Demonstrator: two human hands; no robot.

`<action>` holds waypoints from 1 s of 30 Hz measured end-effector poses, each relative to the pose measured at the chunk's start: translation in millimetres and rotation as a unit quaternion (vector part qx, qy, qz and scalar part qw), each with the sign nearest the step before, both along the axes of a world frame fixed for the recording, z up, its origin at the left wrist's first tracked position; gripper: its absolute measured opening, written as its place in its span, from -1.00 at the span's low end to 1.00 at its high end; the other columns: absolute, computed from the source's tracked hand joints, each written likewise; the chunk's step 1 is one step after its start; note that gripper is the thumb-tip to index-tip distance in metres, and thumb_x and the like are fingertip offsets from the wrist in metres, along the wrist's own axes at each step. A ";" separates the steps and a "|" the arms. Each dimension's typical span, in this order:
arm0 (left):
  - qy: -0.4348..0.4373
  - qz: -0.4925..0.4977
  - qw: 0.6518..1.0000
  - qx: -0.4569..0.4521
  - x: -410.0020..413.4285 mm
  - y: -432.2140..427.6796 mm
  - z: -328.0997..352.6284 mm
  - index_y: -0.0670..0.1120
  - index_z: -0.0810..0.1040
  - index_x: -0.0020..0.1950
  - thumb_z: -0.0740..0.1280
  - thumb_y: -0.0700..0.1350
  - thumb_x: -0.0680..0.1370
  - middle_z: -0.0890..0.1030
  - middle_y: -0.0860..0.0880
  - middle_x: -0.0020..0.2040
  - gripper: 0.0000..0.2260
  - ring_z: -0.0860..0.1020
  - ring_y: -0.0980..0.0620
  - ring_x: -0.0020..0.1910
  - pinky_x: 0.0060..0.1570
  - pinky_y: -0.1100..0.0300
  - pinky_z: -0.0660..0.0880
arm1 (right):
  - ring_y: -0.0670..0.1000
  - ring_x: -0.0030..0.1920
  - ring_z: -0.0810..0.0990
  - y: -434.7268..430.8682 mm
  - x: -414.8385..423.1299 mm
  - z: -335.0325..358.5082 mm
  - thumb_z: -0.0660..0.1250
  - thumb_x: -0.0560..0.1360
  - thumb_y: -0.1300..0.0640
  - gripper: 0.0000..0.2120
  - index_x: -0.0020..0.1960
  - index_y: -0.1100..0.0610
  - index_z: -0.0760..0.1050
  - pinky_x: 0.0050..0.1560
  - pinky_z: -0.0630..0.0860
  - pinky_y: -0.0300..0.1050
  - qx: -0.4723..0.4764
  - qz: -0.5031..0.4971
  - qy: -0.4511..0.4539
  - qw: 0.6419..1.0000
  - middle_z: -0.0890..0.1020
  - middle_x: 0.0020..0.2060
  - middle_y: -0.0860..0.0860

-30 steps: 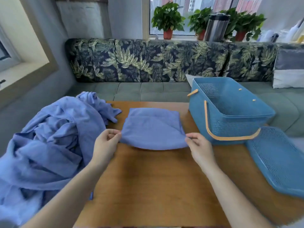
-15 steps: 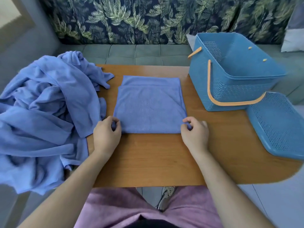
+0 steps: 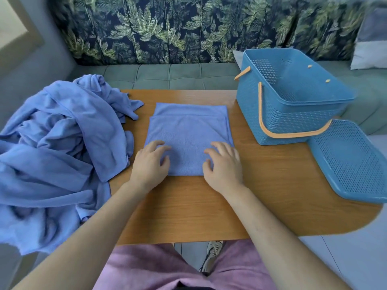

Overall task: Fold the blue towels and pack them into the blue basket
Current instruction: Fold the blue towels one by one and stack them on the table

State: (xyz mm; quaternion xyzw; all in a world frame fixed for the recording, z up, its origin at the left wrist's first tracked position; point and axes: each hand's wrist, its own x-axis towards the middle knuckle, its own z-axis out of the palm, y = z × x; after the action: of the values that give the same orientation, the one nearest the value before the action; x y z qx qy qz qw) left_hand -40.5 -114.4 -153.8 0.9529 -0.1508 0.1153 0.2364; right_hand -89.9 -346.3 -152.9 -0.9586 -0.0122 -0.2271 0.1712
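Towels point(image 3: 62, 143) in a big crumpled heap are spilling over the left end of the tabletop point(image 3: 209, 206), all waiting to be folded, so most of the job is lying ahead. On the right the blue basket point(image 3: 278, 120) is standing with nothing showing inside, its lid point(image 3: 351, 164) lying just beside it. Between heap and basket one folded towel point(image 3: 188, 130) is lying flat, its layers slightly offset at the far edge. The left grip point(image 3: 149, 164) and right grip point(image 3: 225, 166) are resting released on its near part, fingers spread, pressing it smooth and grasping nothing. Packing is likely coming next.
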 end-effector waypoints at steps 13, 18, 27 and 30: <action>0.090 -0.041 0.988 0.117 -13.6 -18.2 -18.3 0.16 0.16 0.62 -0.15 0.34 0.57 0.10 0.07 0.64 -0.35 0.00 -0.03 0.63 0.57 -0.05 -0.10 | 0.05 0.63 -0.28 14.2 -6.7 -9.2 -0.14 0.64 -0.32 -0.35 0.66 -0.12 -0.11 0.59 -0.27 0.16 -0.083 0.003 0.273 0.959 -0.16 0.65 -0.04; 0.045 -0.024 0.993 0.110 -68.8 -13.1 -12.0 0.07 0.44 0.49 0.07 0.28 0.56 0.40 0.00 0.52 -0.43 0.34 -0.10 0.50 0.43 -0.10 0.29 | 0.08 0.64 -0.12 12.6 -47.9 0.3 0.01 0.60 -0.30 -0.35 0.64 -0.11 0.10 0.61 -0.13 0.12 -0.063 0.026 0.263 0.962 0.00 0.65 -0.02; 0.110 -0.034 0.985 0.128 -9.3 -22.3 -11.3 0.21 0.14 0.61 -0.13 0.37 0.54 0.07 0.08 0.65 -0.35 -0.04 -0.09 0.63 0.57 -0.11 -0.10 | 0.05 0.63 -0.27 18.8 -8.3 -5.8 -0.12 0.65 -0.27 -0.36 0.66 -0.06 -0.08 0.59 -0.31 0.09 -0.081 0.027 0.265 0.960 -0.14 0.65 -0.01; 0.084 -0.042 0.988 0.125 -26.9 -15.6 -19.9 0.23 0.14 0.61 -0.12 0.37 0.56 0.06 0.12 0.64 -0.38 -0.03 -0.07 0.63 0.56 -0.10 -0.11 | 0.06 0.63 -0.27 20.1 -33.3 -8.5 -0.16 0.62 -0.31 -0.33 0.66 -0.08 -0.10 0.60 -0.26 0.11 -0.082 0.030 0.267 0.960 -0.16 0.65 -0.01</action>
State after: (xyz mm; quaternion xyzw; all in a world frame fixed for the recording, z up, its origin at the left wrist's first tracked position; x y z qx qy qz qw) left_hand -67.4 -130.0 -173.6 0.9742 -0.1832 0.0047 0.1318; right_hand -123.2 -326.3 -161.5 -0.9943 -0.0131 0.0443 0.0959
